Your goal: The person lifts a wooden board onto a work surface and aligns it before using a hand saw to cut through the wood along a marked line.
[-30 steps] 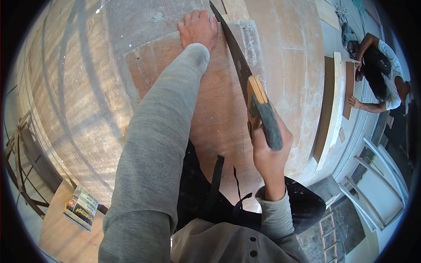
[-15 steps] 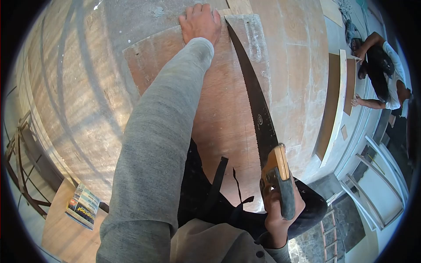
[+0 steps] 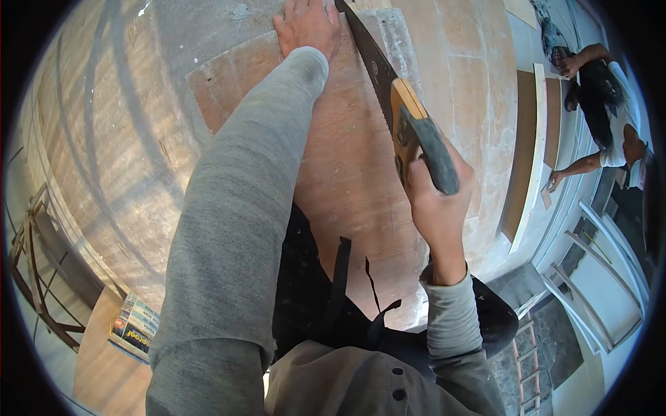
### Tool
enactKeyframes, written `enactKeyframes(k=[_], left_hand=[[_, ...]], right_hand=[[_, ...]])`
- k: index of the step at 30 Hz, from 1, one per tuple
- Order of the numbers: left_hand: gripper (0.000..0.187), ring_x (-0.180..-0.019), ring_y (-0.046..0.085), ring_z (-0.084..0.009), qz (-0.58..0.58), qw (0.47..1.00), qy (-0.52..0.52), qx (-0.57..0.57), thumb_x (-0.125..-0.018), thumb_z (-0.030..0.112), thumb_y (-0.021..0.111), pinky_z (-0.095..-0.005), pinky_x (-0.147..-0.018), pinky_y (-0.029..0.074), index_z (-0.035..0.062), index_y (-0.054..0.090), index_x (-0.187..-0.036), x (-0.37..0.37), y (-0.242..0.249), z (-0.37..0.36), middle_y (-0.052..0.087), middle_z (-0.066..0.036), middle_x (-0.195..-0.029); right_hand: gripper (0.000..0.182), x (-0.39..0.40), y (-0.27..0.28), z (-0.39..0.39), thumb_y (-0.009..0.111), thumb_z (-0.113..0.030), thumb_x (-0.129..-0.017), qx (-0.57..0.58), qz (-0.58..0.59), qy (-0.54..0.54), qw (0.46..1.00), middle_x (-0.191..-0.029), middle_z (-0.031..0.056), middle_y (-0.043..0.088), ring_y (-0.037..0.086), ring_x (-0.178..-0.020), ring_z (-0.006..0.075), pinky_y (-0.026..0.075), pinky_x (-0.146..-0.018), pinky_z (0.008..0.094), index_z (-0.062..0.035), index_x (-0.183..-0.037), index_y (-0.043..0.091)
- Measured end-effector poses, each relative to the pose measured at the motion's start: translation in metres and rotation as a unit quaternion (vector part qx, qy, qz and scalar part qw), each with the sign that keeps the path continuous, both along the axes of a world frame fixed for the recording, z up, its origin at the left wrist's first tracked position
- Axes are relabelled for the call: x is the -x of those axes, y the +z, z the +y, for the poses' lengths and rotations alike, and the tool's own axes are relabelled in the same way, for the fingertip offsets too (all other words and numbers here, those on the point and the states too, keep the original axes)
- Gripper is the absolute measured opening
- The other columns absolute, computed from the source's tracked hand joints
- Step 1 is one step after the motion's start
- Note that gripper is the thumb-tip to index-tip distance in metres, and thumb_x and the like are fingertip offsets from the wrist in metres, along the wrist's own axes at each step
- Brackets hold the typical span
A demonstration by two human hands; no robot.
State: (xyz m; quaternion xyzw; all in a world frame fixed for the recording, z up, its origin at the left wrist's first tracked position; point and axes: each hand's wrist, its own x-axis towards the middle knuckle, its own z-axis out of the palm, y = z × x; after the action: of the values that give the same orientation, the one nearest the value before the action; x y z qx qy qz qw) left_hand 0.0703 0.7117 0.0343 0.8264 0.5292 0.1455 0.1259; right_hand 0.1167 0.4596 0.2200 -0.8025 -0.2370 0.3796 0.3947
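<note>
My right hand [image 3: 440,201] is wrapped around the grey and wooden-coloured handle of a handsaw [image 3: 374,68]. The dark toothed blade slants up and left from the handle, and its tip reaches past the far edge of a plywood sheet [image 3: 350,149]. Close to the blade's left side, my left hand [image 3: 309,29] lies flat on that far edge with its fingers stretched out; the fingertips are cut off by the frame top. My dark-clad legs rest on the near part of the sheet.
Larger wooden boards [image 3: 472,104] lie under the sheet. At right, a co-worker [image 3: 614,111] crouches beside long planks [image 3: 531,159], one hand on a dark power tool [image 3: 560,55]. A printed container [image 3: 135,329] stands lower left; a ladder [image 3: 527,364] is lower right.
My right hand has pushed the saw forward and up-left, so the handle is now much nearer my left hand. My left hand stays on the sheet. The co-worker's hands have shifted.
</note>
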Motion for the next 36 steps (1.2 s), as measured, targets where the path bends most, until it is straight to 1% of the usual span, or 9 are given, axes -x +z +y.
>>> enactKeyframes(k=[6, 11, 16, 22, 24, 28, 30, 32, 36], left_hand=[[0.035, -0.113, 0.055, -0.0288, 0.04, 0.998, -0.005, -0.04, -0.098, 0.035, 0.047, -0.0469, -0.097, 0.038, 0.0085, 0.066, -0.109, 0.002, -0.009, -0.001, 0.065, -0.009, -0.115], [0.034, -0.115, 0.055, -0.0351, -0.014, 1.0, 0.01, -0.02, -0.095, 0.031, 0.049, -0.0508, -0.1, 0.038, 0.0039, 0.066, -0.107, -0.002, -0.005, -0.006, 0.065, -0.016, -0.117], [0.034, -0.115, 0.055, -0.0323, 0.001, 0.999, 0.011, -0.038, -0.096, 0.033, 0.047, -0.0489, -0.099, 0.037, 0.0059, 0.066, -0.108, -0.006, -0.009, -0.001, 0.065, -0.012, -0.117], [0.035, -0.115, 0.055, -0.035, -0.016, 1.0, 0.005, -0.017, -0.095, 0.03, 0.048, -0.0507, -0.101, 0.037, 0.0035, 0.065, -0.109, -0.002, 0.0, -0.002, 0.065, -0.016, -0.117], [0.035, -0.115, 0.055, -0.0347, 0.005, 0.999, -0.001, 0.036, -0.095, 0.03, 0.048, -0.0503, -0.101, 0.037, 0.0034, 0.065, -0.109, 0.0, 0.004, -0.012, 0.065, -0.016, -0.117], [0.034, -0.117, 0.054, -0.0331, 0.001, 1.0, 0.008, 0.01, -0.095, 0.03, 0.048, -0.0497, -0.101, 0.037, 0.0036, 0.065, -0.109, -0.004, 0.004, -0.001, 0.063, -0.015, -0.118], [0.034, -0.117, 0.054, -0.0328, 0.012, 1.0, 0.004, 0.014, -0.095, 0.03, 0.048, -0.0498, -0.101, 0.037, 0.0035, 0.065, -0.11, 0.0, -0.004, -0.01, 0.063, -0.015, -0.119], [0.035, -0.117, 0.054, -0.0335, -0.009, 0.999, 0.002, -0.038, -0.096, 0.029, 0.049, -0.05, -0.102, 0.037, 0.0028, 0.064, -0.112, -0.001, -0.008, -0.008, 0.063, -0.015, -0.12], [0.036, -0.117, 0.053, -0.0342, -0.025, 1.0, 0.007, 0.007, -0.096, 0.029, 0.048, -0.05, -0.102, 0.036, 0.0019, 0.064, -0.113, -0.003, 0.004, -0.007, 0.063, -0.016, -0.121]], right_hand=[[0.051, 0.044, 0.079, -0.089, 0.046, 0.003, -0.078, 0.022, -0.097, -0.011, 0.995, -0.09, 0.0154, 0.071, 0.065, -0.078, 0.0166, 0.045, -0.101, 0.0334, 0.0103, -0.126, 0.059], [0.039, -0.004, 0.016, -0.01, 0.054, 0.003, -0.081, -0.011, -0.009, 0.003, 1.0, -0.074, 0.0045, 0.057, 0.049, -0.07, 0.0075, 0.045, -0.066, 0.0232, 0.0059, -0.119, 0.063], [0.042, 0.033, 0.06, -0.079, 0.055, 0.002, -0.078, 0.004, -0.195, 0.057, 0.979, -0.079, 0.0084, 0.065, 0.06, -0.071, 0.0135, 0.049, -0.072, 0.0248, 0.0057, -0.119, 0.063], [0.037, 0.013, -0.006, 0.001, 0.061, -0.001, -0.081, -0.05, -0.033, 0.01, 0.998, -0.075, 0.0091, 0.06, 0.05, -0.063, 0.0102, 0.044, -0.059, 0.0255, 0.006, -0.118, 0.062], [0.038, 0.009, 0.013, -0.025, 0.055, 0.001, -0.081, 0.038, 0.033, -0.04, 0.998, -0.086, 0.0109, 0.067, 0.061, -0.075, 0.0134, 0.049, -0.081, 0.0285, 0.0041, -0.118, 0.063], [0.049, 0.032, 0.064, -0.064, 0.045, 0.001, -0.078, 0.008, -0.108, 0.066, 0.992, -0.115, 0.0163, 0.072, 0.063, -0.119, 0.0248, 0.006, -0.122, 0.0485, 0.0068, -0.123, 0.063], [0.042, 0.024, 0.056, -0.056, 0.048, 0.002, -0.081, 0.07, -0.036, 0.005, 0.997, -0.103, 0.0137, 0.074, 0.069, -0.098, 0.0191, 0.031, -0.114, 0.039, 0.0089, -0.119, 0.063], [0.036, 0.0, -0.003, -0.001, 0.057, 0.0, -0.083, -0.003, -0.005, 0.031, 1.0, -0.077, 0.0088, 0.064, 0.057, -0.071, 0.0075, 0.047, -0.063, 0.0234, 0.006, -0.118, 0.064], [0.043, 0.02, 0.038, -0.052, 0.051, 0.002, -0.081, 0.049, -0.054, 0.002, 0.997, -0.08, 0.0111, 0.066, 0.063, -0.071, 0.0152, 0.047, -0.082, 0.0251, 0.0074, -0.122, 0.063]])
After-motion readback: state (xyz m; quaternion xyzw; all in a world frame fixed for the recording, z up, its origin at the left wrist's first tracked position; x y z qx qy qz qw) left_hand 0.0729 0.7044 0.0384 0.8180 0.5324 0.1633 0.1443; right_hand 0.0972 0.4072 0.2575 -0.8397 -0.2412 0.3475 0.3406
